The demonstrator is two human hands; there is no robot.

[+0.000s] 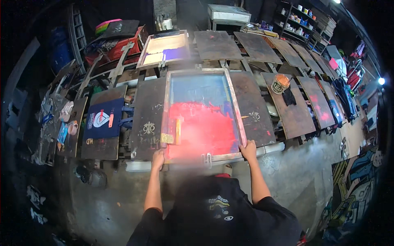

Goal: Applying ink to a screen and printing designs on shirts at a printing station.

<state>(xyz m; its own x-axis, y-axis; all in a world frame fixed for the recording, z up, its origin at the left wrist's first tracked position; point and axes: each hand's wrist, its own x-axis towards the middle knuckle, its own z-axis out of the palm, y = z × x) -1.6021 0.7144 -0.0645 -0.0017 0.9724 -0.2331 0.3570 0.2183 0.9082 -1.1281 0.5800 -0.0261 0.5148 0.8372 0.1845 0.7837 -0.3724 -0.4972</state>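
A wooden screen printing frame [231, 88] lies before me, its blue-grey mesh [197, 86] spread with bright pinkish-red ink [205, 127] over the nearer part. My left hand [158, 159] is closed at the frame's near left corner. Its near right corner is in my right hand [248, 150], fingers wrapped round the edge. Inside the frame, along the left side, rests a squeegee [178, 130] with a wooden handle; a small yellowish block-like piece [167, 138] lies beside it. What lies under the mesh is hidden.
Dark printing boards [147, 119] stand in rows either side. A navy printed cloth bag [104, 119] covers one at left. An ink tub [280, 83] and black rag [289, 97] sit on a board at right. Beyond is another screen frame [186, 43]; shelves [297, 24] stand at the back.
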